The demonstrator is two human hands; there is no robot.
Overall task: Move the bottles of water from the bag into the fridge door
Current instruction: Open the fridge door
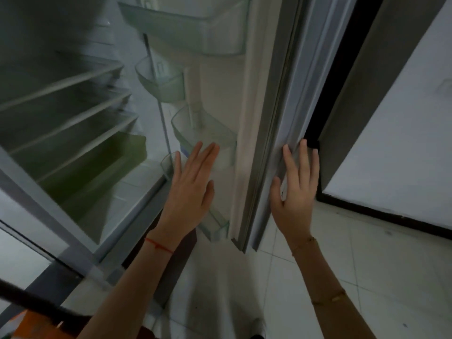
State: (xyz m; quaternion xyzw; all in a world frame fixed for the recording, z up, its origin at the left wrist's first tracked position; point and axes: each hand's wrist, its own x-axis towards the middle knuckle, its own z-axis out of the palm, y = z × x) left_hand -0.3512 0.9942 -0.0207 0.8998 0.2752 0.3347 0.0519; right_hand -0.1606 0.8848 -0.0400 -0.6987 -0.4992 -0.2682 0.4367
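The fridge door [271, 99] stands open in front of me, its inner side facing left with several clear, empty door bins [208, 133]. My left hand [193, 184] is flat and open, fingers apart, hovering in front of the lower bins and holding nothing. My right hand [297, 189] rests open against the door's outer edge, fingertips on its rim. No water bottle is visible. An orange thing [31, 324] at the bottom left corner may be the bag; I cannot tell.
The fridge interior [73, 133] on the left has bare glass shelves and a green-tinted drawer. A white wall with a dark baseboard [391, 216] stands right of the door. Pale floor tiles [318, 277] lie below.
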